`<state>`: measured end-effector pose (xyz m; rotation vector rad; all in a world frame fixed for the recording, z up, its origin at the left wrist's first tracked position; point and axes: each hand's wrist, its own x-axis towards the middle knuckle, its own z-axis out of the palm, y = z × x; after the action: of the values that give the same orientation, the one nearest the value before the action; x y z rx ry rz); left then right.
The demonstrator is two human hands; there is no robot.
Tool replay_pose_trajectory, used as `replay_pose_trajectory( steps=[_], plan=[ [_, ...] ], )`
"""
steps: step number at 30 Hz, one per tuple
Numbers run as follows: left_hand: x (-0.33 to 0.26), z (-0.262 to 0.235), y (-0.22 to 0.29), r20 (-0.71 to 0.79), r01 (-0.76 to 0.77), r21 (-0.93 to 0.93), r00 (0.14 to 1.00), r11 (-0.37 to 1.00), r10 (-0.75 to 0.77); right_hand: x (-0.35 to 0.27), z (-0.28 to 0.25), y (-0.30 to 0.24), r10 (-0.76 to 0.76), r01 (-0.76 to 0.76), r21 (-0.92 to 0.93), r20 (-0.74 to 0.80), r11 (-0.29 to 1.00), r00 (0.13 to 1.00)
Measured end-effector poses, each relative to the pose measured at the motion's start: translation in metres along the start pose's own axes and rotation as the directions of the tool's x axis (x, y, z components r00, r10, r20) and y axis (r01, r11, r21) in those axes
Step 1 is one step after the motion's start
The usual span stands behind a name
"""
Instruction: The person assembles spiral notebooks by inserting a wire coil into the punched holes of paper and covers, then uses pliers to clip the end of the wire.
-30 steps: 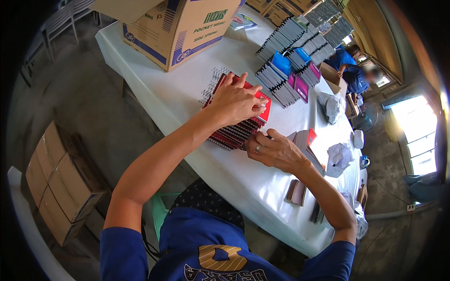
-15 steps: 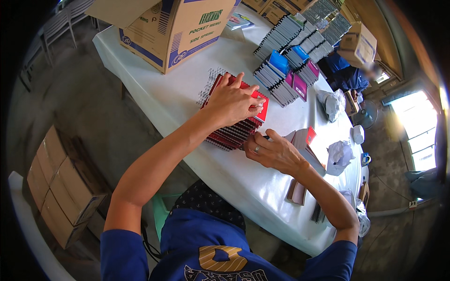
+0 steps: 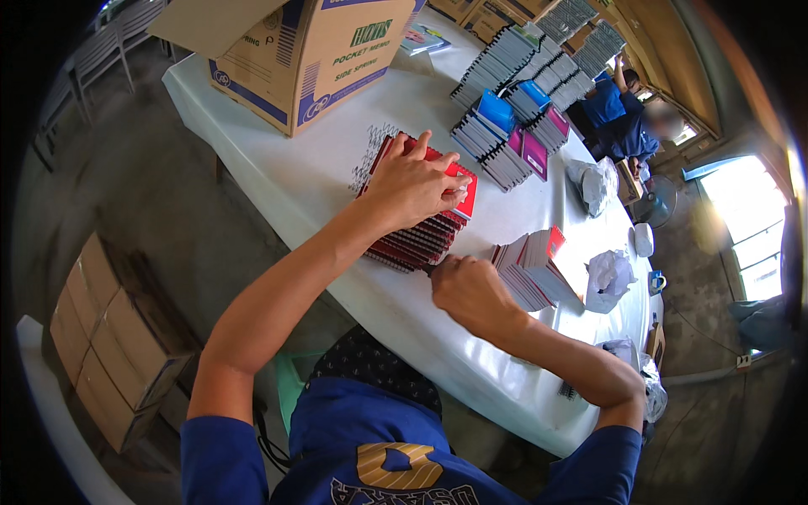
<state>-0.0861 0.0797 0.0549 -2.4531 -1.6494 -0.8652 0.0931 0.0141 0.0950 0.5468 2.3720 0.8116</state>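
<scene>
A stack of red spiral-bound notebooks [image 3: 412, 242] stands on the white-covered table, with rows of wire binding along its near side. My left hand [image 3: 414, 183] lies over its top, fingers spread and pressing on the red cover. At the stack's near right corner, my right hand [image 3: 471, 290] is closed in a fist around a dark slim tool [image 3: 429, 269]. Only the tool's tip shows, against the lower bindings; its kind is hidden by my fingers. Loose wire coils [image 3: 367, 160] stick out behind the stack on its left.
A large open carton [image 3: 337, 67] stands at the far left of the table [image 3: 252, 168]. More red-covered pads [image 3: 526, 265] are to the right, beside crumpled plastic [image 3: 610, 282]. Blue, purple and grey notebook stacks [image 3: 497, 126] fill the back. Two people [image 3: 623, 118] are beyond.
My right hand has turned over from a loose finger grip into a fist, shifting slightly down and left. My left hand stays on the stack. In the background, the carton near the people has gone from view.
</scene>
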Motion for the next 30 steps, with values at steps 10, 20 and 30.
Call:
replay_pose_trajectory(
  steps=[10, 20, 30],
  plan=[
    [-0.002, 0.001, 0.001, -0.026, 0.0, -0.005, 1.0, 1.0, 0.0, -0.024, 0.018, 0.053, -0.224, 0.178, -0.142, -0.475, 0.974, 0.851],
    [-0.002, 0.002, 0.001, -0.021, -0.004, 0.0, 1.0, 1.0, 0.004, -0.019, 0.031, 0.049, -0.314, 0.18, -0.305, -0.479, 0.935, 0.819],
    [-0.004, 0.002, 0.0, -0.015, 0.003, 0.017, 1.0, 1.0, -0.002, -0.022, -0.014, 0.028, 0.021, -0.005, 0.068, -0.23, 0.998, 0.973]
  ],
)
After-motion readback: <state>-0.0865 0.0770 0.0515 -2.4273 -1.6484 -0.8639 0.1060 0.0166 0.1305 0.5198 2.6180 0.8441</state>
